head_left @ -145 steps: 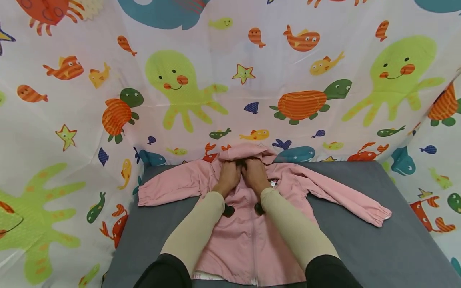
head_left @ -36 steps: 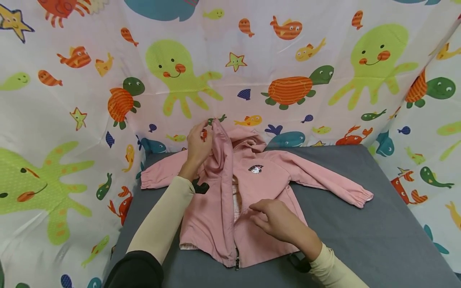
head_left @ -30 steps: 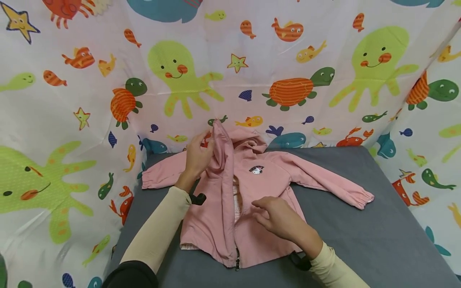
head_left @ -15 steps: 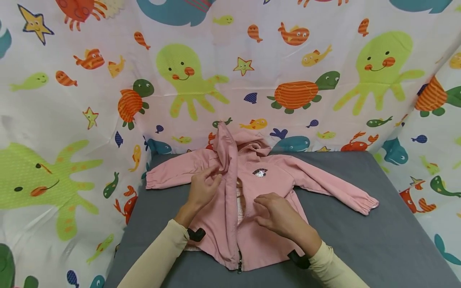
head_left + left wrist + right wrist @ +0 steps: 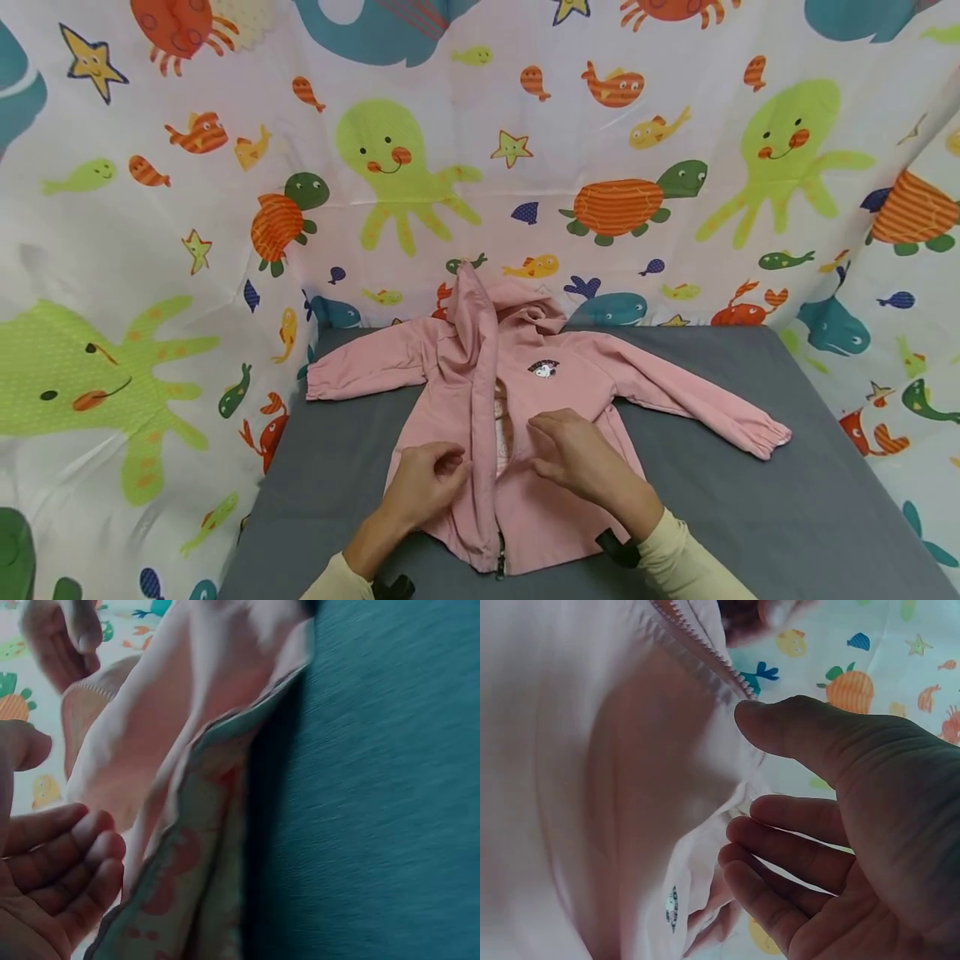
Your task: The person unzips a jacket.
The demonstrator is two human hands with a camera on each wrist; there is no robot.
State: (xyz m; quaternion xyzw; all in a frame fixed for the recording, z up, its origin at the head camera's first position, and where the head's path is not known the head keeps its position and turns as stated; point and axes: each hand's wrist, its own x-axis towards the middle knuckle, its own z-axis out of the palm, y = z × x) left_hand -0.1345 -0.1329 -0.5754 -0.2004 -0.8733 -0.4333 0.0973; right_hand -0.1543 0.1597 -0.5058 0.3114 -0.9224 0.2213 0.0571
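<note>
A pink hooded jacket (image 5: pixel 540 521) lies front up with its sleeves spread. Its front zipper is parted from the hood to near the hem, where the slider (image 5: pixel 500 567) sits; a pale lining (image 5: pixel 502 437) shows in the gap. My left hand (image 5: pixel 422 487) hovers over the lower left front panel, fingers loosely bent and holding nothing. In the left wrist view that hand (image 5: pixel 56 877) is beside the jacket's edge and printed lining (image 5: pixel 176 877). Over the opposite panel is my right hand (image 5: pixel 588 462), thumb and fingers apart, nothing between them, as the right wrist view (image 5: pixel 870 802) confirms.
A grey-covered table (image 5: pixel 712 517) lies under the jacket. White curtains (image 5: pixel 465 50) printed with sea animals rise behind it and at both sides. The hood (image 5: pixel 517 300) leans near the back curtain. A small badge (image 5: pixel 543 368) marks the chest.
Both hands were at the collar of the closed jacket; the front is now unzipped almost to the hem. My left hand has come down from the hood edge; the right has barely moved lately.
</note>
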